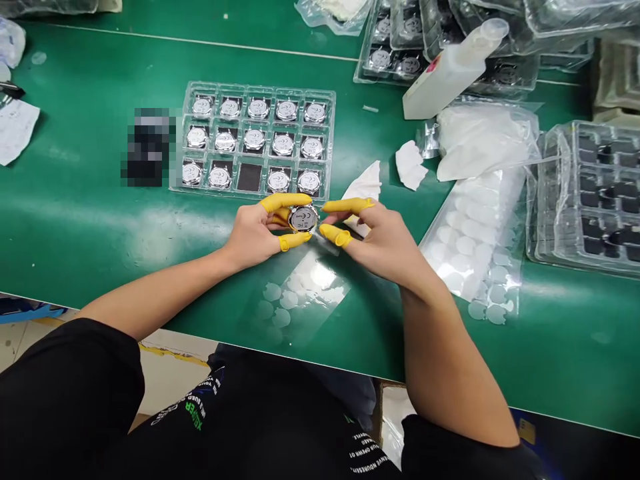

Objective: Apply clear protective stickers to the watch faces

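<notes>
My left hand (253,230) grips a round silver watch case (303,219) between thumb and fingers. Printed markings, including a CE sign, show on its upturned face. Yellow finger cots cover several fingertips on both hands. Close to the case's right edge is my right hand (385,243), thumb and index finger apart; whether a fingertip touches the case is unclear. Beyond my hands lies a clear plastic tray (333,133) of similar watch cases. One front-row compartment (250,177) shows only a black pad. Below my hands lies a clear sheet of round film pieces (320,283).
Crumpled white tissue (367,181) lies behind my right hand. Farther right are a white plastic bottle (440,80), more sheets of round films (465,233) and stacked trays (560,200). More trays (395,40) stand at the back. Paper (17,130) lies at far left.
</notes>
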The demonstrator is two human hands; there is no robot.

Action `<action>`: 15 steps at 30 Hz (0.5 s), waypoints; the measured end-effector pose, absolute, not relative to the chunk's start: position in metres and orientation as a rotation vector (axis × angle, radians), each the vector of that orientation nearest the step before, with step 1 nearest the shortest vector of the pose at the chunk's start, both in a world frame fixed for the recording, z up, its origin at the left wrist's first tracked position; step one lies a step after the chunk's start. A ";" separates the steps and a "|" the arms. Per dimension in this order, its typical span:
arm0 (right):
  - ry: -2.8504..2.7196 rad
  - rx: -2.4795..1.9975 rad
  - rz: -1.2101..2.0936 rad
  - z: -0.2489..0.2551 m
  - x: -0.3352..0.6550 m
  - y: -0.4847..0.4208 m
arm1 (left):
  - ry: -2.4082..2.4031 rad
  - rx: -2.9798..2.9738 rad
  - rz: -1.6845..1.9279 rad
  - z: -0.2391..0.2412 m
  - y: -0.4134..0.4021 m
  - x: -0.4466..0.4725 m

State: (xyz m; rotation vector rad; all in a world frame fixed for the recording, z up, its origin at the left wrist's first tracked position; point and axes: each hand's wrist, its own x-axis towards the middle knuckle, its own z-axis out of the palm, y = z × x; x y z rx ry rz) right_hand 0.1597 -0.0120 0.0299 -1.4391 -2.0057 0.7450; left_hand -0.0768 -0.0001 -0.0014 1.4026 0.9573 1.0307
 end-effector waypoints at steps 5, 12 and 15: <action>-1.833 -1.508 0.945 0.037 0.157 -0.010 | 0.933 1.477 1.064 -0.007 -0.001 -0.078; -1.695 -1.542 1.164 0.041 0.157 -0.009 | 1.026 1.600 1.055 -0.002 0.001 -0.080; -1.698 -1.560 1.153 0.042 0.156 -0.010 | 1.006 1.552 1.026 0.001 0.002 -0.080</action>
